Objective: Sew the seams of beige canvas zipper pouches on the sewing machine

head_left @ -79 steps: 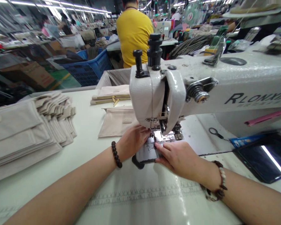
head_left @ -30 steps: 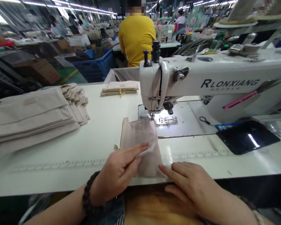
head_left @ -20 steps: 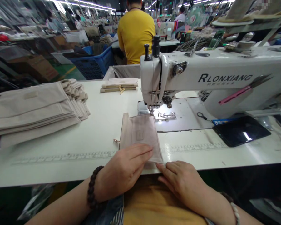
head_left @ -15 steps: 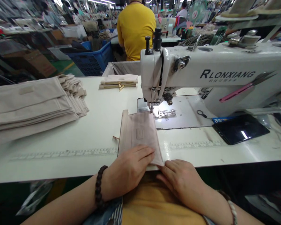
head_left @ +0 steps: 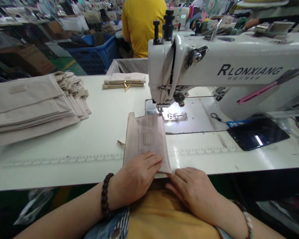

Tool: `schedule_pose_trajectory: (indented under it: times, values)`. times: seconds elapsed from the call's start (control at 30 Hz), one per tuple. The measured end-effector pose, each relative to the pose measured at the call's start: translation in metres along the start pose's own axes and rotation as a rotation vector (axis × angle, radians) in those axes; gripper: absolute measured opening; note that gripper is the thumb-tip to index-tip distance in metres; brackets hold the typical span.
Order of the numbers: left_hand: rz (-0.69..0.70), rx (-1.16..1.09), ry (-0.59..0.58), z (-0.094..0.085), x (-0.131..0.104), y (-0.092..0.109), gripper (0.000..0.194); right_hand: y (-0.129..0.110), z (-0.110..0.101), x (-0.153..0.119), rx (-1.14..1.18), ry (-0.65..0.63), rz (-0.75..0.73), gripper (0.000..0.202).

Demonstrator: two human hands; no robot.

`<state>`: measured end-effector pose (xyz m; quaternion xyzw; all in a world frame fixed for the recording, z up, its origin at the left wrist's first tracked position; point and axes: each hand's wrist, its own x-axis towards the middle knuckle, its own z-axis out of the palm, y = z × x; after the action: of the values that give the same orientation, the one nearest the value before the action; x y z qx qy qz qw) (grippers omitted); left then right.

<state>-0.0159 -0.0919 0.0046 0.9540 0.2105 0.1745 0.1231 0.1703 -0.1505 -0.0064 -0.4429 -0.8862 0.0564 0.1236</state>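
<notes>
A flat beige fabric pouch with a small stitched label lies on the table, its far edge at the needle and presser foot of a white sewing machine. A gold zipper pull sticks out at its left side. My left hand rests flat on the near part of the pouch, fingers extended together. At the near right corner, my right hand has its fingertips closed on the pouch's edge. The corner is partly hidden by those fingers.
Stacked beige fabric pieces lie at the left. Folded pouches with gold zipper pulls sit farther back. Right of the needle are a black phone and pink-handled snips on the machine. A blue crate and a person in yellow are beyond.
The camera view has shifted slightly, so the table and machine sit a little higher in the picture. Both hands keep their places on the pouch, which has hardly moved relative to the needle.
</notes>
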Motion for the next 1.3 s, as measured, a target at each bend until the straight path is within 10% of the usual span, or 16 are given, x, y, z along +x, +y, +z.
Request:
schedule_pose_trajectory:
  times: [0.43, 0.73, 1.3]
  values:
    - [0.013, 0.067, -0.054, 0.004, 0.005, 0.004, 0.026, 0.0, 0.0, -0.002, 0.02, -0.032, -0.023, 0.014]
    - [0.126, 0.308, -0.294, -0.002, 0.011, 0.017, 0.015, 0.004, -0.001, -0.004, 0.028, -0.068, -0.05, 0.013]
    - [0.077, 0.186, -0.072, -0.002, 0.011, 0.003, 0.022, 0.017, 0.0, -0.005, -0.05, 0.32, -0.222, 0.017]
